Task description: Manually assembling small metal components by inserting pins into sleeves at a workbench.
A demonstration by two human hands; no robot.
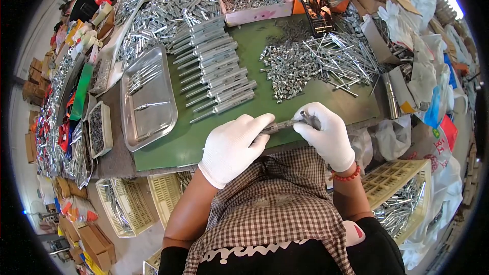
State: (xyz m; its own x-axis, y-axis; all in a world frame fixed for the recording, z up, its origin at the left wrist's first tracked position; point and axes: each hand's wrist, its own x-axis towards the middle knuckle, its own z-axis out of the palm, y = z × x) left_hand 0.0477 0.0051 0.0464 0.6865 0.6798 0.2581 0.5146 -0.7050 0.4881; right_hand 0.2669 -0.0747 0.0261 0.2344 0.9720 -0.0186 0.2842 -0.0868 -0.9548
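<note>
My left hand (233, 145) and my right hand (325, 131), both in white gloves, hold one metal bolt with a sleeve (281, 125) between them, just above the near edge of the green mat (285, 97). The left fingers pinch the bolt's left part, the right fingers close on its right end. A row of finished sleeved bolts (214, 66) lies side by side on the mat, left of centre. A heap of small metal sleeves (288, 69) and long thin pins (341, 58) lies at the right.
A steel tray (147, 97) with a few bolts sits at the mat's left. A pink box (254, 2) of small parts and a phone (316, 7) stand at the back. Yellow crates (397, 193) of metal parts flank my lap. Clutter crowds both sides.
</note>
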